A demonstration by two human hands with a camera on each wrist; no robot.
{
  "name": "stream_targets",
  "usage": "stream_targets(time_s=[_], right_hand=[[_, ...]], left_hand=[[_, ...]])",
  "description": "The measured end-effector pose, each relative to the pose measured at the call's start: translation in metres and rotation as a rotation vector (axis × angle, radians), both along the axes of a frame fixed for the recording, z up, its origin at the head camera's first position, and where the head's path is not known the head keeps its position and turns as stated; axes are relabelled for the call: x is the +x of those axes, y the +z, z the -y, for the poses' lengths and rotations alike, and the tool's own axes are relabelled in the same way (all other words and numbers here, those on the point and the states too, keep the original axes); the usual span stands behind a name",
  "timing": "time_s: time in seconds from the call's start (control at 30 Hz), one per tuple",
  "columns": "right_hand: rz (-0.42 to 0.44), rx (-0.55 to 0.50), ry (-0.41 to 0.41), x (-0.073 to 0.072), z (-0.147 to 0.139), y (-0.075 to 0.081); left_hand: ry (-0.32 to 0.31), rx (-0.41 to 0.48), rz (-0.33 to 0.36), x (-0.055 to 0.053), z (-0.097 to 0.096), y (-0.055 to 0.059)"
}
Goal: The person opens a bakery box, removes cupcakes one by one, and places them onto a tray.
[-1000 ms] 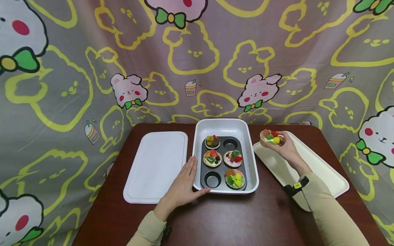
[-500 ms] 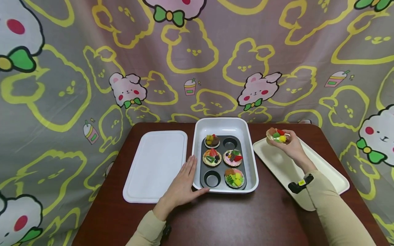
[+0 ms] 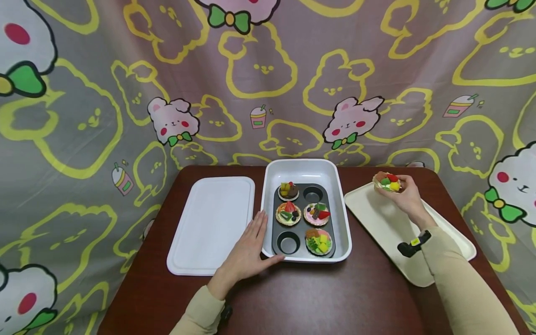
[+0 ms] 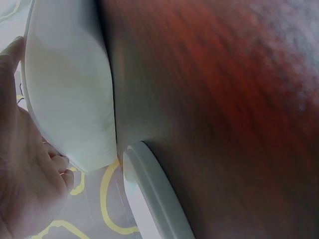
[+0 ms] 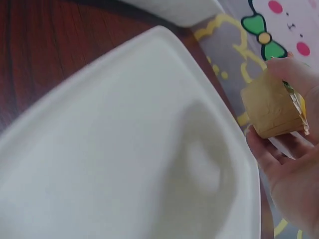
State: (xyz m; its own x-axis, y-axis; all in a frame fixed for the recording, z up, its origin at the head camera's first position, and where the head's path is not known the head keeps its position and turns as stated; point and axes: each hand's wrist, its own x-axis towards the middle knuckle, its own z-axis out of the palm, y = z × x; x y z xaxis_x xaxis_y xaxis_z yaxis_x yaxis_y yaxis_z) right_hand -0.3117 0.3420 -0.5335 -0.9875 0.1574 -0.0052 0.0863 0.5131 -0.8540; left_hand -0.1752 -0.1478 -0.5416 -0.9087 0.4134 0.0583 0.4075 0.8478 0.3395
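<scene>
My right hand (image 3: 407, 195) pinches a toy fruit tart (image 3: 387, 182) above the far end of a cream tray (image 3: 377, 218). In the right wrist view the tart's tan cup (image 5: 273, 105) sits between thumb and fingers, and a shadow falls on the tray below. My left hand (image 3: 250, 246) rests with straight fingers on the near left rim of a white deep pan (image 3: 344, 223). Inside that pan lies a dark muffin tin (image 3: 302, 232). Several fruit tarts sit in its cups, among them a strawberry and kiwi tart (image 3: 288, 213); the back right and front left cups are bare.
A flat white lid or board (image 3: 211, 225) lies left of the pan on the dark wooden table (image 3: 318, 298). Behind the table hangs a patterned cloth (image 3: 268, 83), close to the far edge. A strip of table separates pan and cream tray.
My right hand has moved to the right with the fruit tart, from near the cream tray's left corner to over its far end. The left hand has stayed on the pan's rim.
</scene>
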Motion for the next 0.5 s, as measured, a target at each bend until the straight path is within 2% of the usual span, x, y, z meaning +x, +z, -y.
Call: stream_targets(time_s=[0.23, 0.5], right_hand=[[0.015, 0.014, -0.070, -0.009, -0.012, -0.005], [0.033, 0.035, -0.093, -0.016, -0.018, -0.019]], left_hand=[[-0.006, -0.013, -0.011, 0.000, 0.000, -0.001], [0.005, -0.010, 0.010, 0.000, 0.000, -0.002]])
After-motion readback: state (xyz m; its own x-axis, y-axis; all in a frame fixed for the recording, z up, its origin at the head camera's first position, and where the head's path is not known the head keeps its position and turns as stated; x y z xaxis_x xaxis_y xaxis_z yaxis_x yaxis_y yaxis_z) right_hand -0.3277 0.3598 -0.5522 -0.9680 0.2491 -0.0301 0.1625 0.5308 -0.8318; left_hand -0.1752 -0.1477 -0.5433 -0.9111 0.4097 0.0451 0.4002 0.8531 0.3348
